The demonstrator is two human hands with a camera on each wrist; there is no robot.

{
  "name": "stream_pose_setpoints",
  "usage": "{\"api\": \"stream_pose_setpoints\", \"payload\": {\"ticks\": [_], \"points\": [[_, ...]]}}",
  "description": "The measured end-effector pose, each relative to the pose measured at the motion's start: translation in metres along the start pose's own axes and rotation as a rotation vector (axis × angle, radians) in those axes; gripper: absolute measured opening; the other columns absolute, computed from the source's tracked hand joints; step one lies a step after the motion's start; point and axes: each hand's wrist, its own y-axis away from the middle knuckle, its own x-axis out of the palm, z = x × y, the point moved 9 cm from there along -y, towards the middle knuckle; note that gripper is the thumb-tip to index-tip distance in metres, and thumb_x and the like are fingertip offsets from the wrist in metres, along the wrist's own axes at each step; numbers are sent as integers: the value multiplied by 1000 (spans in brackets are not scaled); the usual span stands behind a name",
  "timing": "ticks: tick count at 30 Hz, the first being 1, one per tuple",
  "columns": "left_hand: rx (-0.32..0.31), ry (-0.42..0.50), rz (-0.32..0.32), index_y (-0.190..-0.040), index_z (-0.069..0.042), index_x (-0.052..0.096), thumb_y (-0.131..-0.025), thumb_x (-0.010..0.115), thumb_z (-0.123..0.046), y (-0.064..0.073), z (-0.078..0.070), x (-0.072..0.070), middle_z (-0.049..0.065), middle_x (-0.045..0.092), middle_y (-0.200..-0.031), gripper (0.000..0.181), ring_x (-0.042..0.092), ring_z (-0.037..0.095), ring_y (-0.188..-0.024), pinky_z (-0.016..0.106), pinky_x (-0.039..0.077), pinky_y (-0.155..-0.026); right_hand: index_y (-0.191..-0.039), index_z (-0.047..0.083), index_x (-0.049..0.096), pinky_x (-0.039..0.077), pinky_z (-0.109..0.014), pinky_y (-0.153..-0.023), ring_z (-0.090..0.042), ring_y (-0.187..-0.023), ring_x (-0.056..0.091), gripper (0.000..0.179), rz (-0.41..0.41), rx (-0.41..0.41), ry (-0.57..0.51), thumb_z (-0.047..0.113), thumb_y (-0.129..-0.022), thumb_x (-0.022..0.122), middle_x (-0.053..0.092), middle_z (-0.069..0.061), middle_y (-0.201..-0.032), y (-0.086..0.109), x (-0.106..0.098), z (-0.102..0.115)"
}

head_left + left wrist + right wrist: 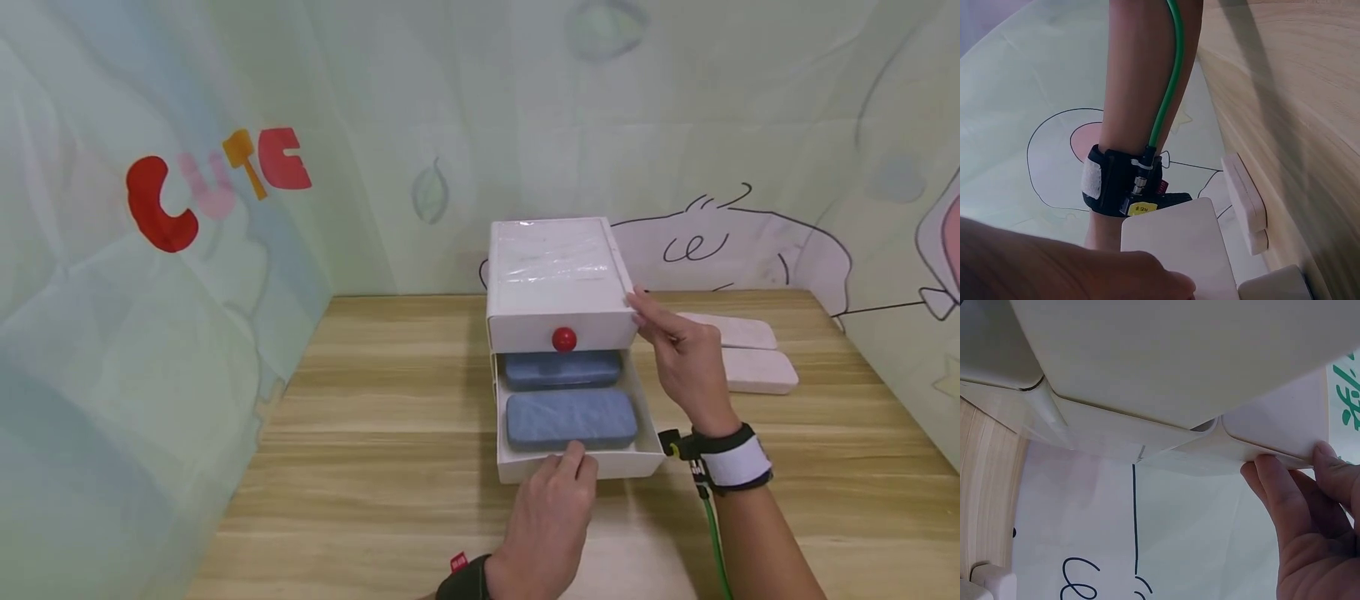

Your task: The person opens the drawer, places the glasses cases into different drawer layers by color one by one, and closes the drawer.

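A white two-drawer box stands on the table, its upper drawer closed, with a red knob. The lower drawer is pulled out. Inside it lie two blue oblong cases with rounded corners, the front case in full sight and the rear case partly beneath the upper drawer. My left hand pinches the lower drawer's knob at the front; only a sliver of red shows by the fingertip in the left wrist view. With thumb and fingers, my right hand grips the box's upper right edge.
To the right of the box, two whitish oblong cases lie side by side on the wooden table. Printed cloth walls rise behind and at both sides. A green cable runs along the right forearm.
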Motion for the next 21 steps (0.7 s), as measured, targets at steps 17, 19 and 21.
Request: {"api": "stream_pose_setpoints", "payload": {"ticks": [17, 19, 21], "points": [[-22, -26, -9, -91, -9, 69, -76, 80, -4, -3, 6, 6, -1, 59, -90, 19, 56, 10, -66, 20, 50, -57, -129, 18, 70, 53, -28, -91, -29, -120, 67, 38, -11, -7, 6, 6, -94, 69, 67, -9, -132, 0, 0, 0], [-28, -26, 9, -92, -9, 70, -77, 81, -4, -3, 8, 9, 0, 59, -91, 20, 56, 10, -66, 19, 51, -59, -129, 18, 70, 53, -29, -91, -28, -120, 67, 38, -11, -8, 10, 6, -93, 69, 67, -9, -132, 0, 0, -1], [-30, -21, 18, -93, -9, 70, -77, 82, -5, -3, 10, 11, 0, 60, -91, 21, 56, 10, -66, 20, 51, -61, -130, 19, 69, 53, -30, -92, -29, -120, 67, 38, -8, -8, 9, 6, -93, 69, 67, -8, -132, 0, 1, -1]]}}
